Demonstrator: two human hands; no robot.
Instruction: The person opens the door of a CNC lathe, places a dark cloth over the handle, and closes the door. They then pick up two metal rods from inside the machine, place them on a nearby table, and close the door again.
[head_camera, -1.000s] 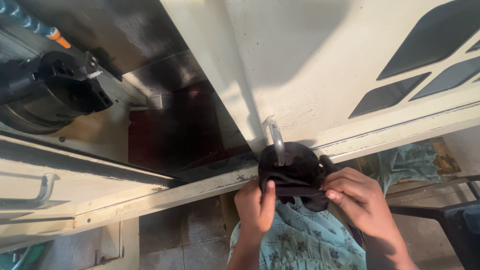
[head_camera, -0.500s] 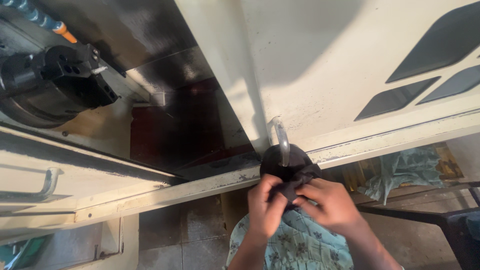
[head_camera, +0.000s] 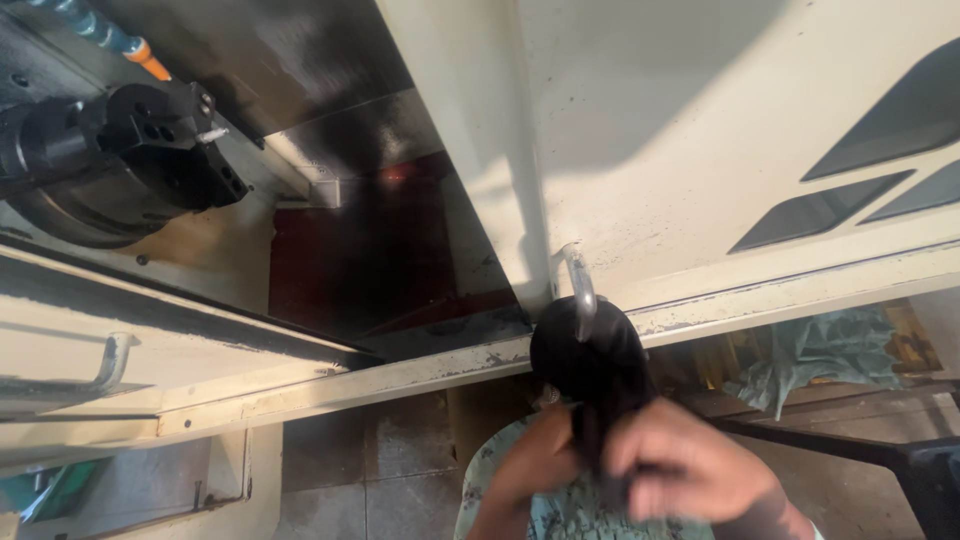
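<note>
Both my hands are low in the frame, closed together on a dark black cloth (head_camera: 590, 365) that hangs from the metal door handle (head_camera: 580, 285) of a cream machine enclosure. My left hand (head_camera: 535, 465) grips the cloth from the left side. My right hand (head_camera: 690, 465) pinches it from the right, fingers curled over the bunched lower end. The cloth's top covers the lower part of the handle.
A black chuck (head_camera: 150, 140) sits inside the open machine at upper left, with an orange-tipped coolant hose (head_camera: 130, 45) above it. A sliding door (head_camera: 720, 130) with dark window panels fills the right. A second handle (head_camera: 110, 360) is at left. A green rag (head_camera: 820, 350) lies lower right.
My hands have slid down the cloth and come closer together, bunching its lower end. The view has shifted a little to the left and down.
</note>
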